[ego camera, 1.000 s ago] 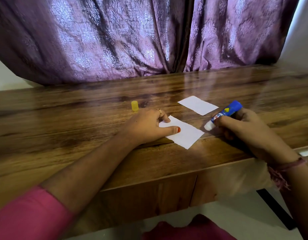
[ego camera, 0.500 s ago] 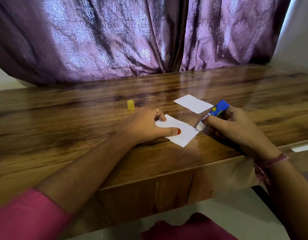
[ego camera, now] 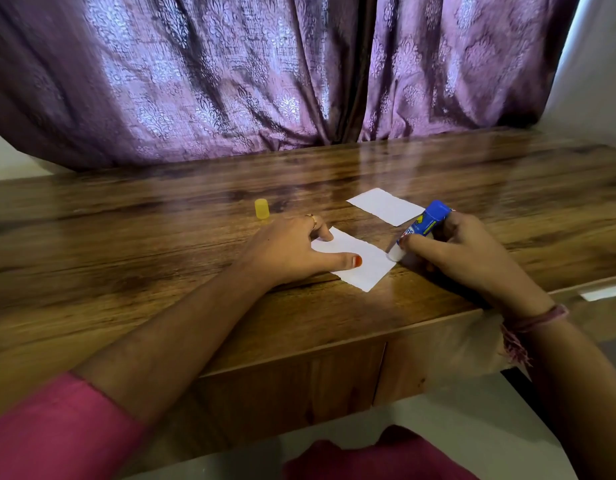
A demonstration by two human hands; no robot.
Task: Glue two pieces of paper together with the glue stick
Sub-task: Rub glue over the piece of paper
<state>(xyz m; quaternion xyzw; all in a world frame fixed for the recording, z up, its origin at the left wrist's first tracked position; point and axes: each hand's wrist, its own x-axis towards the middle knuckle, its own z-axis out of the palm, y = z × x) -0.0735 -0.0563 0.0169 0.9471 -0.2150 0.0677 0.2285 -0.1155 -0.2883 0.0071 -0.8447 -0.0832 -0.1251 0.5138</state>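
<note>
The near paper [ego camera: 357, 261], a white slip with ragged torn ends, lies flat on the desk [ego camera: 161, 258] close to its front edge and serves as the reference point here. The left hand [ego camera: 292, 251] rests on the slip's left part, thumb and a finger spread and pressed down on it, gripping nothing; this pinning probably keeps the light sheet from sliding or curling under the glue. At the slip's right edge the white tip of the glue stick [ego camera: 419, 228] touches or nearly touches the paper, its blue barrel tilted up and away; the right hand [ego camera: 469, 254] is closed around the barrel, low, near the tip, a hold that favours pressure and control. Gluing appears to be only starting, since no glue film can be made out on the sheet. Beyond the slip, to its far right, lies the second paper [ego camera: 384, 206], apart from it and untouched, within easy reach for laying on. The yellow cap [ego camera: 261, 208] stands upright beyond the left hand, clear of the stroke path. The slip's near corner sits just short of the desk's front edge, so a stroke toward the person has little margin, whereas bare wood extends widely to the far side, up to the purple curtain [ego camera: 230, 81].
</note>
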